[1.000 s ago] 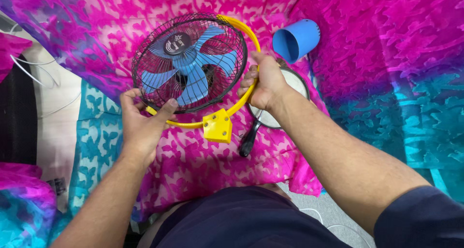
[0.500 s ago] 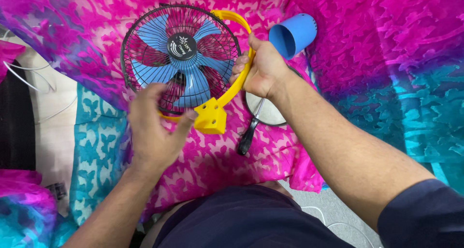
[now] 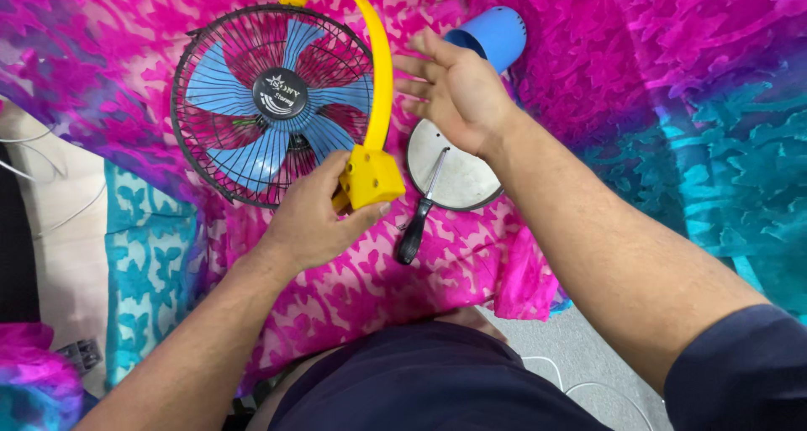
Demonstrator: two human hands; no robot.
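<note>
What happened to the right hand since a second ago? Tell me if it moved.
Yes. The right hand let go of the yellow bracket and opened, now above the round plate.

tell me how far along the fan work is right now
Done, by the look of it: the blue cylinder and the round plate lie apart from the fan on the pink cloth, with a screwdriver across the plate. In hand: the left hand grips the yellow block of the bracket; the right hand hovers open. Left: those two parts remain loose.
</note>
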